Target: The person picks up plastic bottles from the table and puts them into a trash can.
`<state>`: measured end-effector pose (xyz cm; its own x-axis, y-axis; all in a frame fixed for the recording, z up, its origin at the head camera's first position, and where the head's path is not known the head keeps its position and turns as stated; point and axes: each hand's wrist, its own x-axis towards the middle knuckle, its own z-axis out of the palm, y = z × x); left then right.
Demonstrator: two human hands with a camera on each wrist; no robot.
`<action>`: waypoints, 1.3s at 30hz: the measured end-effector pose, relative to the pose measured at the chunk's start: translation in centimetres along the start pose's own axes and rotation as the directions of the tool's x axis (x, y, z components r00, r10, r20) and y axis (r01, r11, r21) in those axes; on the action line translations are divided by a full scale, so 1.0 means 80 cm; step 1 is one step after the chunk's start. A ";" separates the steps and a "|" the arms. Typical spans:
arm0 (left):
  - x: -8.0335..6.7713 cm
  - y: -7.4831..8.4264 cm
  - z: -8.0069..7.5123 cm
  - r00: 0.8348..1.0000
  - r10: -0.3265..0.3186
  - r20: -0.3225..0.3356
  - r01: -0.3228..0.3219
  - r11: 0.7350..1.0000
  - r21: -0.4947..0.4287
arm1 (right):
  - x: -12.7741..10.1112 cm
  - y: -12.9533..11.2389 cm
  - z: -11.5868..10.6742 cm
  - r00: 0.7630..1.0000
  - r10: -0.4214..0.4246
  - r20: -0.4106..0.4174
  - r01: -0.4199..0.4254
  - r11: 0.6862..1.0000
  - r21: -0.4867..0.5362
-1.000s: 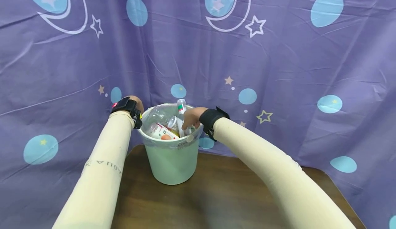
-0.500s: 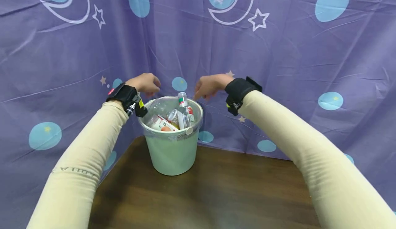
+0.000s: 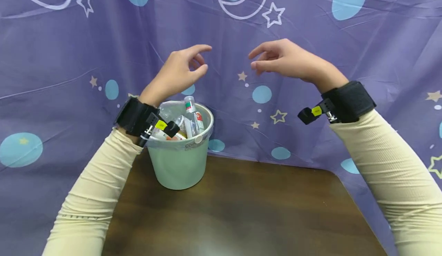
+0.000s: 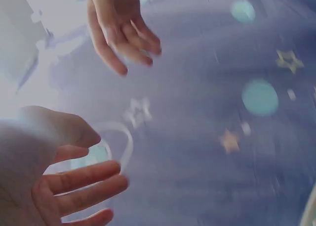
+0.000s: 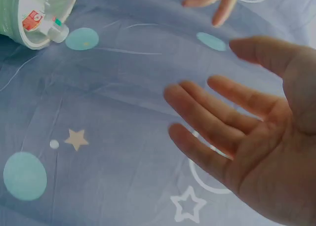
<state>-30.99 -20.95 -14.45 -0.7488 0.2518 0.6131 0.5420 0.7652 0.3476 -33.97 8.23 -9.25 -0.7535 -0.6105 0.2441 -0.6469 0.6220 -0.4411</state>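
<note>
My left hand point(image 3: 177, 70) hovers above a pale green bin point(image 3: 177, 164), fingers loosely bent and holding nothing. To the right of the bin and higher up, my right hand point(image 3: 286, 60) is also empty, its relaxed fingers pointing toward the left hand. A gap separates the two hands. Inside the bin, a clear plastic bottle point(image 3: 190, 108) with a red and white label leans upright against other discarded packaging. The left wrist strap hides part of the bin's contents. In the right wrist view, the bottle point(image 5: 58, 32) shows at the bin's mouth.
The bin stands at the back left of a dark brown wooden table point(image 3: 248, 202). A clear liner folds over its rim. Behind the table hangs a purple curtain point(image 3: 235, 114) printed with moons and stars.
The right hand has come up out of the bin. Both hands have risen, the right one moving further right. The bottle stays in the bin, and the head view has shifted slightly.
</note>
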 end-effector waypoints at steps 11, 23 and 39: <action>0.000 0.049 0.049 0.981 0.143 -0.129 -0.130 0.986 0.100 | -0.025 0.030 0.003 0.885 -0.025 -0.465 -0.008 0.998 -0.069; -0.019 0.012 0.158 0.998 -0.011 -0.054 0.010 0.999 -0.032 | -0.021 0.104 0.081 0.869 -0.006 -0.495 -0.013 0.999 -0.036; -0.079 -0.092 0.337 0.963 -0.223 0.149 0.220 0.975 0.033 | -0.003 0.237 0.274 0.932 0.244 -0.270 -0.233 0.970 0.073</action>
